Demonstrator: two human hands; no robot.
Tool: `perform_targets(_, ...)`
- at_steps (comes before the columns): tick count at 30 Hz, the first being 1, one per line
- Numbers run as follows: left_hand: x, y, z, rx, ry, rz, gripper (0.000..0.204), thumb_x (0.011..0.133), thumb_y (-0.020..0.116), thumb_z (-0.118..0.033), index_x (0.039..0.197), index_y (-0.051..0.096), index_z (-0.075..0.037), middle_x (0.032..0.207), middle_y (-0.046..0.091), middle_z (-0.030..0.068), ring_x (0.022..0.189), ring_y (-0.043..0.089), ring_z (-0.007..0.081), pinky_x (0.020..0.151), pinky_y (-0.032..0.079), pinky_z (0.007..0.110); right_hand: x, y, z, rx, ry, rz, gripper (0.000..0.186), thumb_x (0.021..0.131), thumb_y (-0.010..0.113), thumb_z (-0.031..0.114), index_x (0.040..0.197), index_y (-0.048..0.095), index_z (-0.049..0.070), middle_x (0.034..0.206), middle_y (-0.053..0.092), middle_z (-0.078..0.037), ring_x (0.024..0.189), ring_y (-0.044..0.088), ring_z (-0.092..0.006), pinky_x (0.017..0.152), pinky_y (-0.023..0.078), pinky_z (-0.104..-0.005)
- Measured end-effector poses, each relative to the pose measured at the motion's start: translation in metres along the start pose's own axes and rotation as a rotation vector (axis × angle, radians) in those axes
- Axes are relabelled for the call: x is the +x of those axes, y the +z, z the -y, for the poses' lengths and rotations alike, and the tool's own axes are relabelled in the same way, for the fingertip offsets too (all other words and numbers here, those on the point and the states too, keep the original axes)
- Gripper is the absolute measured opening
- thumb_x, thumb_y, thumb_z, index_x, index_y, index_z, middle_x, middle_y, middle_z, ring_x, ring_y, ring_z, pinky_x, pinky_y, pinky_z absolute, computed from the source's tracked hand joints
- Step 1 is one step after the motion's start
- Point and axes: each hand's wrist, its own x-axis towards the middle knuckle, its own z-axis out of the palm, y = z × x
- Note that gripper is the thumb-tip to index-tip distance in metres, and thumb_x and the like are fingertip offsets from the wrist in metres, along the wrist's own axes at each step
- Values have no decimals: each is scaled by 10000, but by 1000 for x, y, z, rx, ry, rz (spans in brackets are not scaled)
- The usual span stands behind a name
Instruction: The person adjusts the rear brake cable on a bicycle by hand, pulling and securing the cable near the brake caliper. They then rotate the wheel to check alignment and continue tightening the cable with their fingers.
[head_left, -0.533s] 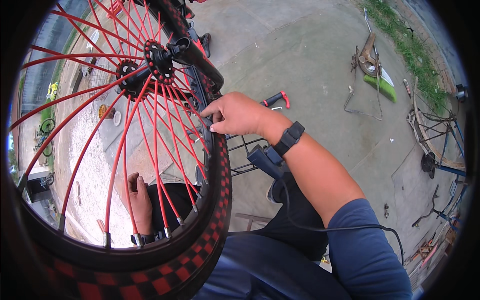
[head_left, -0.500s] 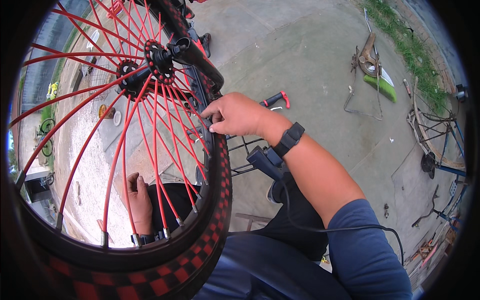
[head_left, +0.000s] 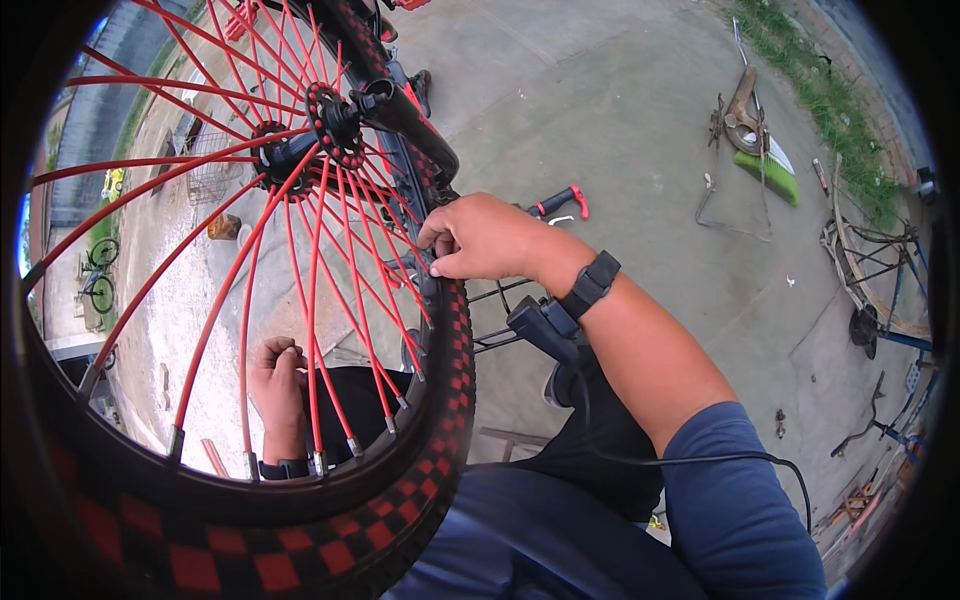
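Observation:
A bicycle wheel with red spokes (head_left: 221,320), a black hub (head_left: 290,158) and a red-and-black checkered tire (head_left: 435,455) fills the left side. My right hand (head_left: 482,237) reaches over to the wheel's right side. Its thumb and fingers pinch together at the inner edge of the rim; what lies between them is hidden. Through the spokes, beyond the lower part of the wheel, shows my left hand (head_left: 278,395). Its fingers are curled against the thumb, and anything they hold is too small to make out. A black fork arm (head_left: 420,135) runs beside the hub.
On the concrete floor lies a tool with a red-and-black handle (head_left: 560,203). A black wire rack (head_left: 492,318) sits below my right wrist. Further right are a green brush (head_left: 768,176), a metal stand (head_left: 740,120) and a blue bicycle frame (head_left: 905,340). A cable trails from my right wrist.
The wheel and my right hand appear slightly further right in view, with the pinch kept at the rim. My left hand's fingers have curled in closer to the thumb.

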Motion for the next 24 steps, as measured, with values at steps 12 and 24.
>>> perform_targets(12,38,136,-55,-138,-210,704,226,996,680,-262,960,626,-45,729,575,-25,539,472,29,435,311,184,1,4,-2,-20,72,-84,344,728,734,160,1038,731,13,835,733,-118,785,714,-285,738,565,-374)
perform_targets(24,35,166,-71,-126,-203,579,234,1015,654,-228,853,591,-71,628,496,-53,470,415,41,419,310,202,8,10,-6,-13,44,-178,270,730,732,123,978,702,19,840,727,-128,799,711,-311,731,563,-397)
